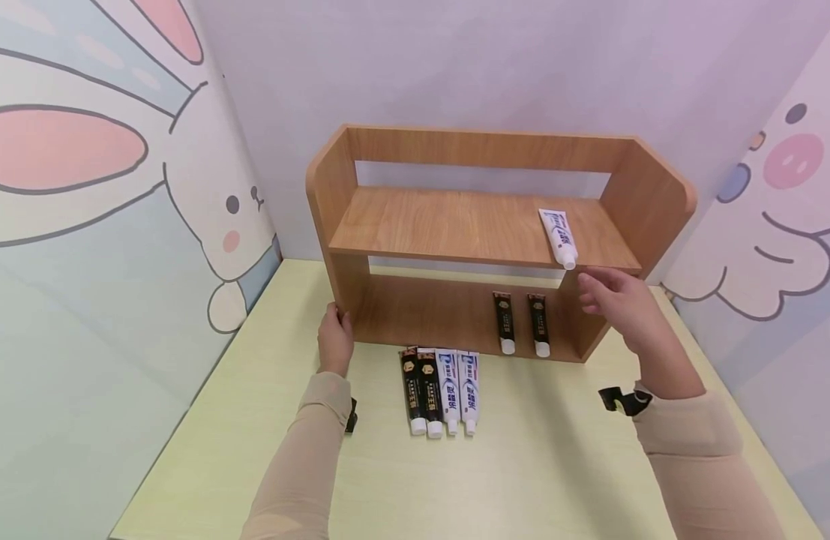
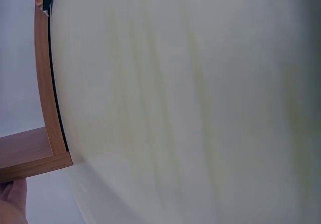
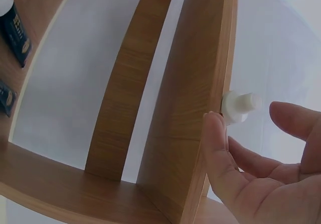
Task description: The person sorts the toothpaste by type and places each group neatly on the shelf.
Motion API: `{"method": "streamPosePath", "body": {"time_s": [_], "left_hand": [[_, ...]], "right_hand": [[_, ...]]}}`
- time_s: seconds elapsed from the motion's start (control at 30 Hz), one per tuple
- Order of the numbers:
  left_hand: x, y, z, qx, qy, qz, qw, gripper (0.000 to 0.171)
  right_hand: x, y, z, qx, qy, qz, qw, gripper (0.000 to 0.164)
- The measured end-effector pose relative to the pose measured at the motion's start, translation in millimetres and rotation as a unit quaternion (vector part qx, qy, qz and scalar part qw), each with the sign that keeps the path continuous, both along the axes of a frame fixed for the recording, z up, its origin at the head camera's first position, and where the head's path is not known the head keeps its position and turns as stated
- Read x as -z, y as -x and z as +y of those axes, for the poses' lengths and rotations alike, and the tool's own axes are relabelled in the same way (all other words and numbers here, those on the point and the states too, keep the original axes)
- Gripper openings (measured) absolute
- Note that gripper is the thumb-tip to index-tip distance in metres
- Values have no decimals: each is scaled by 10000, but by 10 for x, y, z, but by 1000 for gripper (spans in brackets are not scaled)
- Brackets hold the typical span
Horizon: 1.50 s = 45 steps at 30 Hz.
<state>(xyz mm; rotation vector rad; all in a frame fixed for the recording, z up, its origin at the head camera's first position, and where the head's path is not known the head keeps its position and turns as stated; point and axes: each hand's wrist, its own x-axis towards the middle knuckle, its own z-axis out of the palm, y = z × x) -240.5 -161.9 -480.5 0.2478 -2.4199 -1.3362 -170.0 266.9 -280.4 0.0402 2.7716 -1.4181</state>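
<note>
A white toothpaste tube (image 1: 558, 234) lies on the upper board of a wooden shelf (image 1: 441, 225), its cap at the front edge. My right hand (image 1: 613, 300) is just right of that cap. In the right wrist view the thumb and fingers stand apart beside the white cap (image 3: 239, 106). Against the outer face of the shelf's left side panel rests my left hand (image 1: 335, 345); the left wrist view shows only its fingertips (image 2: 19, 190) there. Two black toothpaste tubes, one left (image 1: 504, 319) and one right (image 1: 539, 324), lie on the lower board, caps forward.
On the pale yellow table (image 1: 509, 465), before the shelf, two black tubes (image 1: 429, 386) and two white tubes (image 1: 448, 390) lie side by side, caps toward me. Walls with cartoon animals (image 1: 205, 187) stand left and right, a plain wall (image 1: 455, 67) behind.
</note>
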Motion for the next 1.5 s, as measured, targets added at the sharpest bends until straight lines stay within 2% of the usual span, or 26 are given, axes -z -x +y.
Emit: {"method": "streamPosePath", "body": {"time_s": [0.3, 0.5, 0.8, 1.03, 1.27, 1.5], "left_hand": [[15, 3, -12, -11, 43, 32, 10000, 25], [23, 15, -24, -78, 115, 184, 9997, 22], [38, 24, -27, -81, 114, 193, 9997, 21], [13, 23, -22, -63, 108, 227, 9997, 21], [14, 33, -7, -65, 50, 217, 9997, 22], [-7, 44, 4, -58, 78, 195, 9998, 22]], "right_hand": [[156, -82, -92, -132, 242, -66, 9996, 63], [342, -88, -204, -231, 619, -174, 9977, 60], [608, -80, -347, -394, 683, -401, 9961, 57], [828, -113, -475, -412, 954, -557, 9930, 53], [1071, -119, -611, -384, 927, -723, 9923, 51], [1264, -56, -719, -492, 841, -824, 9918, 49]]}}
